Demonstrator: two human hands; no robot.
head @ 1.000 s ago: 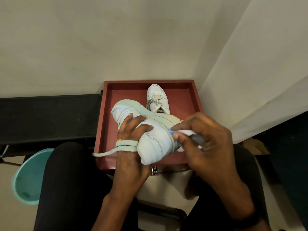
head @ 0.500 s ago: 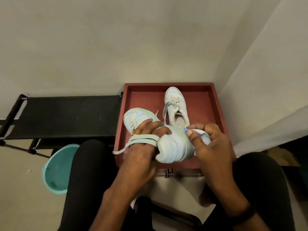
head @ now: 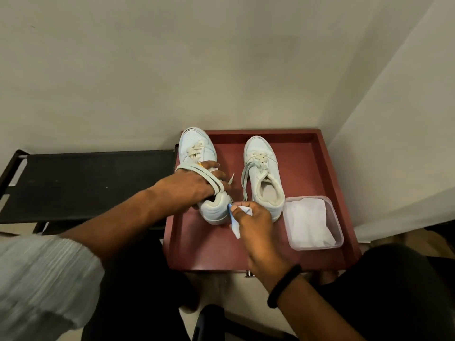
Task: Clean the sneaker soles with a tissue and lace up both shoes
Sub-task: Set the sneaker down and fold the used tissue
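Two white sneakers stand upright, toes away from me, in a dark red tray point(head: 307, 259). My left hand point(head: 194, 185) grips the left sneaker point(head: 195, 146) across its opening, and a loose lace point(head: 197, 172) loops over the back of that hand. My right hand point(head: 251, 217) pinches a crumpled white tissue point(head: 235, 227) just beside that sneaker's heel. The right sneaker point(head: 262, 173) stands free, its laces partly undone and trailing toward my right hand.
A clear plastic tub point(head: 311, 222) with white tissues sits at the tray's right front. A black rack point(head: 86, 183) stands left of the tray. Pale walls close in behind and on the right. My dark-clothed legs fill the foreground.
The sneaker I held tipped up above the tray now stands on the tray's left side. The tissue has come off its sole edge. The view has shifted, revealing the tissue tub.
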